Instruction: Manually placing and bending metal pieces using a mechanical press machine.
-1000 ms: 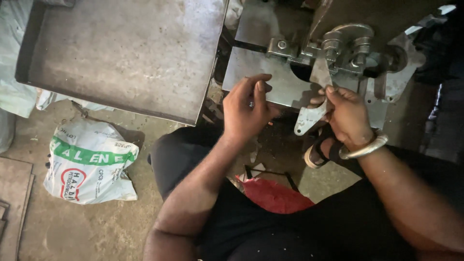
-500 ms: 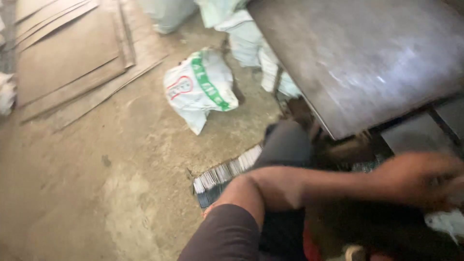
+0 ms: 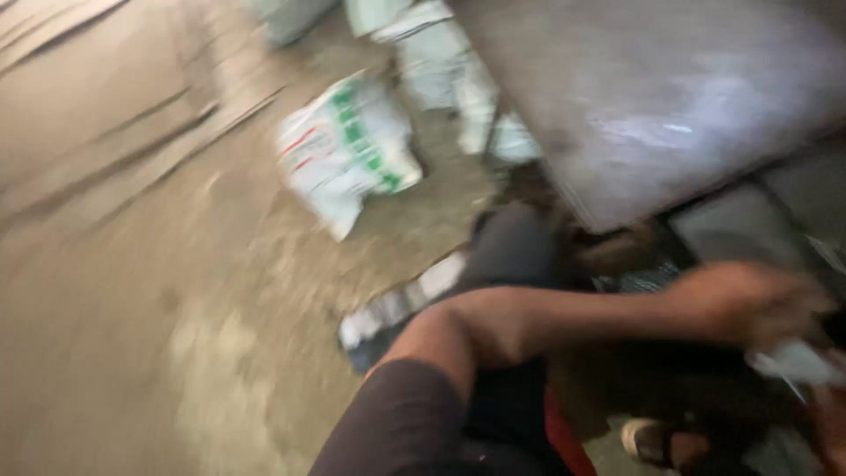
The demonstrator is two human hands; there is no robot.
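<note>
The view is badly motion-blurred. My left arm reaches from the bottom middle toward the right, and my left hand (image 3: 749, 304) hovers at the right edge below the grey metal table top (image 3: 670, 97). Just under its fingers lies a pale metal piece (image 3: 797, 363); whether the hand grips it is not visible. A sliver of my right hand (image 3: 830, 427) shows at the bottom right corner, touching or close to the same piece. Its fingers are cut off by the frame.
A white sack with green and red print (image 3: 348, 150) lies on the dirt floor, with more pale sacks (image 3: 441, 62) behind it. Flat boards (image 3: 106, 167) lie at upper left. My sandalled foot (image 3: 652, 441) and dark trouser leg (image 3: 511, 256) are below the table.
The camera has swung left from the metal machine toward the floor and sacks. My hands have slid to the right edge of the view; blur has grown.
</note>
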